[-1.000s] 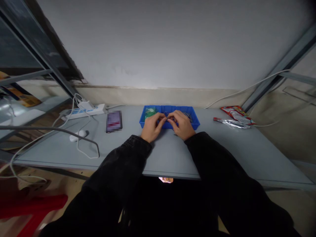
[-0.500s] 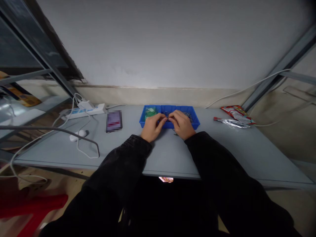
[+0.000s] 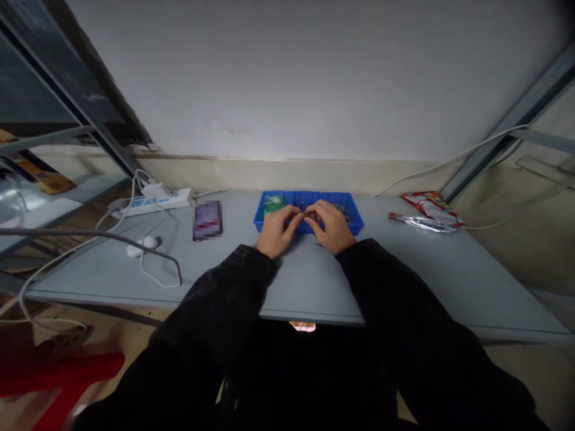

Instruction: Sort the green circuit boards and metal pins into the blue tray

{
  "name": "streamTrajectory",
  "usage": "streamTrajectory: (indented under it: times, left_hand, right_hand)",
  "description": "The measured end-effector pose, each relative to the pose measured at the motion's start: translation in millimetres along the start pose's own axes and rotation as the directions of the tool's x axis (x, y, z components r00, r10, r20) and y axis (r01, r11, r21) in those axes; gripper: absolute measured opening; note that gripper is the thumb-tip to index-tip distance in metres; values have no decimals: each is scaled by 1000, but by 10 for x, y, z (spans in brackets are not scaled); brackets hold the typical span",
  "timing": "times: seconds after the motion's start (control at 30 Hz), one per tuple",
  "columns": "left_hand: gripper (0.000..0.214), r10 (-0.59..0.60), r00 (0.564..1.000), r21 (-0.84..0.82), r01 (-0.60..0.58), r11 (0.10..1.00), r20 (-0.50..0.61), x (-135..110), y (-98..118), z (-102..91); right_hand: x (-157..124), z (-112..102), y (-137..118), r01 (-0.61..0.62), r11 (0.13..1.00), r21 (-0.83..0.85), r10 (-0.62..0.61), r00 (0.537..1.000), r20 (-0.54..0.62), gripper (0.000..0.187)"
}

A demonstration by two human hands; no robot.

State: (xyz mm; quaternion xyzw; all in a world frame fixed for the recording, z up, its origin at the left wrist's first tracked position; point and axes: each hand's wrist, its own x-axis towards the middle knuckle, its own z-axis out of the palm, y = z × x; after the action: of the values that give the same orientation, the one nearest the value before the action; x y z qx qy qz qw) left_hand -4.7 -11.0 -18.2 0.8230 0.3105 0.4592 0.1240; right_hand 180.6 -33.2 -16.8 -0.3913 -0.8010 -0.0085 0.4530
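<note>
A blue tray (image 3: 308, 199) with three compartments stands at the far middle of the grey table (image 3: 296, 281). Green pieces lie in its left compartment, small dark metal bits in the others. My left hand (image 3: 277, 230) and my right hand (image 3: 331, 227) meet over the tray's front wall. Both pinch a tiny metal part (image 3: 305, 213) between their fingertips; it is too small to name. Black sleeves cover both arms.
A phone (image 3: 207, 219) lies left of the tray. Farther left sit a white power strip (image 3: 153, 201), a white mouse (image 3: 142, 245) and loose cables. Red and silver wrappers (image 3: 426, 212) lie at the right. Metal shelf frames stand on both sides.
Both hands stay at the tray's front; only the fingertips shift slightly around the tiny part.
</note>
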Motion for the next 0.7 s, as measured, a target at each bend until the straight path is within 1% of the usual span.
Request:
streamTrajectory:
  times: [0.1,0.3,0.53,0.7]
  left_hand:
    - [22,5,1000,-2,-5,1000,5,-1,-4,4]
    - [21,8,1000,1,-8,1000,-1,-4,-9,12]
    - [26,7,1000,12,-7,1000,-7,-4,-16,12]
    - [25,10,1000,12,-10,1000,12,-2,-10,7]
  right_hand:
    - [-4,11,16,8,1000,14,-8,1000,-3,7]
    - [-9,27,51,32,999,23,-31,999,-13,18]
    - [1,13,18,17,1000,15,-17,1000,-10,11]
    - [0,13,24,10,1000,17,-10,1000,-1,12]
